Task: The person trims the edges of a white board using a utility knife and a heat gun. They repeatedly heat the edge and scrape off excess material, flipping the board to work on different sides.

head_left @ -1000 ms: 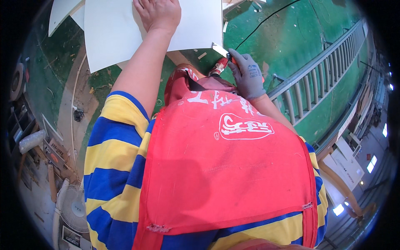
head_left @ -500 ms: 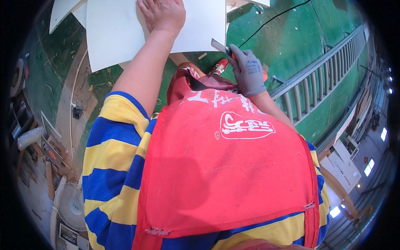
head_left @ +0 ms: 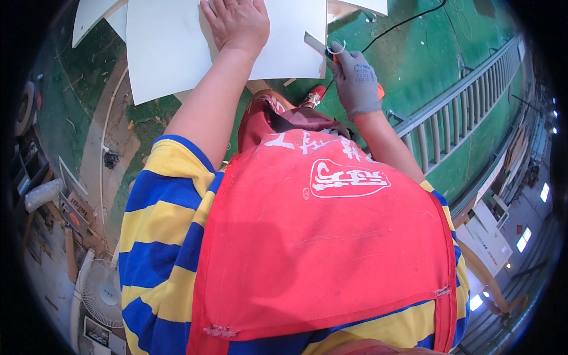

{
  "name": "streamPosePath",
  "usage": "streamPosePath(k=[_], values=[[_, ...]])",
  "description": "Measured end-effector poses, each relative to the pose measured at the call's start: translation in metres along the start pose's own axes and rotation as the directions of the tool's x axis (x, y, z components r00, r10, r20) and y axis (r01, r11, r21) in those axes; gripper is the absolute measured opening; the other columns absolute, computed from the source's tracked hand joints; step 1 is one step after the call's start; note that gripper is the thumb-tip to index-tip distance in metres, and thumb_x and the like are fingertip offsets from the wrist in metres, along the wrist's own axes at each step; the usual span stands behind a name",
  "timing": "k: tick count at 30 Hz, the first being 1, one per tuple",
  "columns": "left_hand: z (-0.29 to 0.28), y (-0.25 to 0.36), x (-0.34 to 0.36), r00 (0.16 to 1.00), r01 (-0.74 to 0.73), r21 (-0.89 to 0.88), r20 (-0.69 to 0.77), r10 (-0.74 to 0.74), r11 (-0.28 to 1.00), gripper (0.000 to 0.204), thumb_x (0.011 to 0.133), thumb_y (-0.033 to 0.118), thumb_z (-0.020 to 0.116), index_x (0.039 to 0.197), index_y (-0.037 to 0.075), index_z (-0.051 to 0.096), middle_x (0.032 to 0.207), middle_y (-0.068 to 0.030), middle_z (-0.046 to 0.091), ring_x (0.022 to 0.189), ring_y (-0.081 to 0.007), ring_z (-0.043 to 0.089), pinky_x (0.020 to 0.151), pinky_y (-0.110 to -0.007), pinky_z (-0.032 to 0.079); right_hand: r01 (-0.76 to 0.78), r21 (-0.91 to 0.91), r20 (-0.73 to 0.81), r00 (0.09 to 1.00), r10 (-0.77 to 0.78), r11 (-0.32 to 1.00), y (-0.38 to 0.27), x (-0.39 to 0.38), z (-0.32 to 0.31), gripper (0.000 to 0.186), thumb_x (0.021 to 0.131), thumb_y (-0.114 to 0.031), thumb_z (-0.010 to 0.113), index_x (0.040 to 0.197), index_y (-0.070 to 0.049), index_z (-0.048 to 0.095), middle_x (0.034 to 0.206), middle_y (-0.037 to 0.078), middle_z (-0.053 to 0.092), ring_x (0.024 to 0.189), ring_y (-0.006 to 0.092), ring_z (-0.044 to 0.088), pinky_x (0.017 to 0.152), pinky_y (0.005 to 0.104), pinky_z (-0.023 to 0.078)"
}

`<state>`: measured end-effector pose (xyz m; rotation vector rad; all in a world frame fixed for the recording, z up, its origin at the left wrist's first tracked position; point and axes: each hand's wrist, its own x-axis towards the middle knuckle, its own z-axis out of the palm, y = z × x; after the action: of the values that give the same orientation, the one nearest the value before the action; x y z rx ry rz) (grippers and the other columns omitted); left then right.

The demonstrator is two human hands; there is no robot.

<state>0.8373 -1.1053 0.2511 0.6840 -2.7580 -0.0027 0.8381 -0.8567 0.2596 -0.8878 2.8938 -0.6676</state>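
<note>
A white board (head_left: 165,53) lies in front of me at the top of the view, its far end cut off by the frame. My bare left hand (head_left: 239,26) presses flat on it with the fingers spread. At the board's right edge, my right hand (head_left: 358,86), in a grey glove, grips a utility knife (head_left: 315,43). Its broad metal blade points left over the board near the close right corner. Orange parts of the handle show on either side of the glove. A thin white curl (head_left: 338,51) stands at the blade's base, by my fingers.
To the right, a metal ladder (head_left: 458,109) lies along the green floor (head_left: 414,65). A black cable (head_left: 408,21) runs beyond the board. White panels (head_left: 97,18) stick out at the far left. A fan (head_left: 100,293) and clutter sit at the lower left.
My right hand has moved forward with the knife along the board's right edge. The white curl now shows beside the blade. My left hand stays pressed on the board; the whole view has shifted slightly.
</note>
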Motion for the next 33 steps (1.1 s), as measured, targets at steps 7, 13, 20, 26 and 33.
streamPosePath(k=[7, 13, 20, 26, 33], values=[[-0.009, -0.004, -0.001, 1.000, 0.002, -0.044, -0.015, -0.003, 0.999, 0.060, 0.098, 0.032, 0.046, 0.148, 0.002, 0.036, 0.158, -0.0186, 0.026, 0.148, -0.0326, 0.019, 0.122, -0.051, 0.011, -0.024, -0.055, -0.015, 1.000, 0.024, 0.998, -0.004, 0.026, -0.001, 0.033, 0.094, -0.030, 0.061, 0.120, -0.012, 0.059, 0.095, 0.015, 0.063, 0.085, 0.0357, 0.063, 0.072, 0.0461, 0.050], [-0.008, -0.009, -0.002, 1.000, 0.002, -0.030, -0.011, -0.002, 1.000, 0.060, 0.097, 0.031, 0.046, 0.149, 0.003, 0.035, 0.158, -0.0188, 0.026, 0.149, -0.0328, 0.018, 0.122, -0.051, 0.010, -0.070, -0.077, -0.053, 0.996, 0.066, 0.995, -0.008, 0.045, 0.003, 0.036, 0.094, -0.034, 0.060, 0.118, -0.008, 0.057, 0.104, 0.017, 0.064, 0.094, 0.0371, 0.063, 0.080, 0.0461, 0.050], [-0.014, -0.002, 0.001, 1.000, -0.007, -0.064, -0.006, 0.006, 0.998, 0.060, 0.097, 0.031, 0.047, 0.148, 0.003, 0.036, 0.158, -0.0191, 0.026, 0.149, -0.0335, 0.017, 0.122, -0.052, 0.010, -0.139, -0.059, -0.021, 0.990, 0.138, 0.989, -0.001, 0.075, -0.005, 0.042, 0.093, -0.040, 0.062, 0.116, -0.004, 0.062, 0.103, 0.020, 0.065, 0.096, 0.0399, 0.063, 0.083, 0.0466, 0.050], [-0.013, -0.003, 0.000, 1.000, 0.000, -0.073, -0.028, -0.002, 0.997, 0.060, 0.096, 0.030, 0.047, 0.148, 0.003, 0.037, 0.156, -0.0194, 0.027, 0.148, -0.0337, 0.019, 0.121, -0.053, 0.010, -0.154, -0.106, -0.048, 0.988, 0.150, 0.982, -0.005, 0.093, -0.005, 0.041, 0.094, -0.044, 0.059, 0.107, -0.006, 0.064, 0.103, 0.018, 0.067, 0.097, 0.0368, 0.065, 0.083, 0.0461, 0.051], [-0.013, 0.001, 0.003, 0.999, -0.010, -0.070, -0.045, 0.007, 0.997, 0.060, 0.095, 0.031, 0.048, 0.148, 0.003, 0.036, 0.156, -0.0192, 0.027, 0.148, -0.0336, 0.019, 0.121, -0.053, 0.010, -0.227, -0.093, 0.009, 0.973, 0.229, 0.969, -0.007, 0.105, -0.011, 0.041, 0.093, -0.043, 0.061, 0.110, -0.006, 0.064, 0.104, 0.020, 0.067, 0.099, 0.0393, 0.064, 0.084, 0.0468, 0.051]])
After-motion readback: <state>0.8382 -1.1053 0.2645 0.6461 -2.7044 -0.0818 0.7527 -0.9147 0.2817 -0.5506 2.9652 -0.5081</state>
